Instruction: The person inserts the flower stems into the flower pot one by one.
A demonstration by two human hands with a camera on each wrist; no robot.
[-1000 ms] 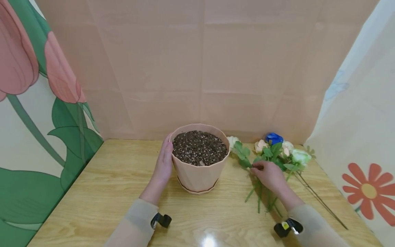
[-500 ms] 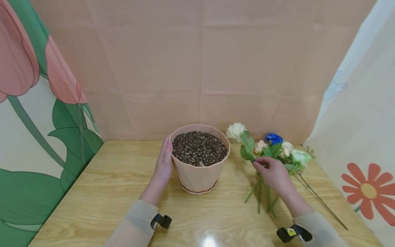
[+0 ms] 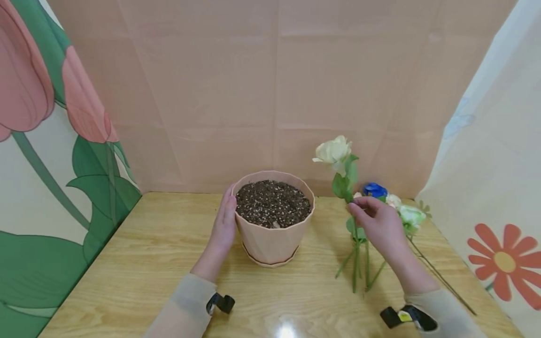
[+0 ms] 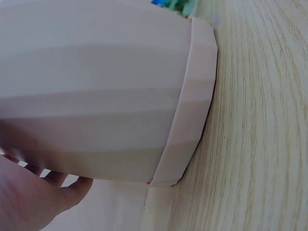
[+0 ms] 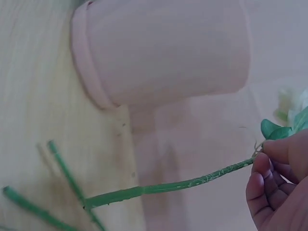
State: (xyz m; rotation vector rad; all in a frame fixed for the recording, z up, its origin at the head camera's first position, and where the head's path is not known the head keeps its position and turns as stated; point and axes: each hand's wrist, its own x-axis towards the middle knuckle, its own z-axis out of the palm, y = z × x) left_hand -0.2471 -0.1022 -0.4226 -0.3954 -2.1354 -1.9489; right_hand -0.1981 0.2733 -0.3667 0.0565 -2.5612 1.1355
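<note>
A pink flowerpot [image 3: 270, 241] full of dark, white-flecked soil [image 3: 274, 203] stands on a matching saucer [image 3: 271, 264]. Against its left side rests my left hand [image 3: 221, 225], fingers laid along the wall below the rim; the left wrist view shows that hand [image 4: 33, 195] at the pot's edge. To the right of the pot, my right hand [image 3: 378, 227] pinches a white rose [image 3: 334, 151] by its green stem [image 5: 178, 185], just below the leaves. The rose is upright, with its bloom higher than the pot rim. Part of its stem is hidden by my fingers in the head view.
Behind my right hand lie a blue flower [image 3: 374, 189], a pale green flower [image 3: 412, 216] and other blooms, their stems pointing toward me. One long brown stem [image 3: 444, 281] runs to the front right. A pinkish-brown backdrop [image 3: 211, 94] closes off the table's [image 3: 148, 263] back.
My right hand has raised the white rose from lying on the table to upright, shifting slightly right and upward. My left hand and the pot have stayed in place.
</note>
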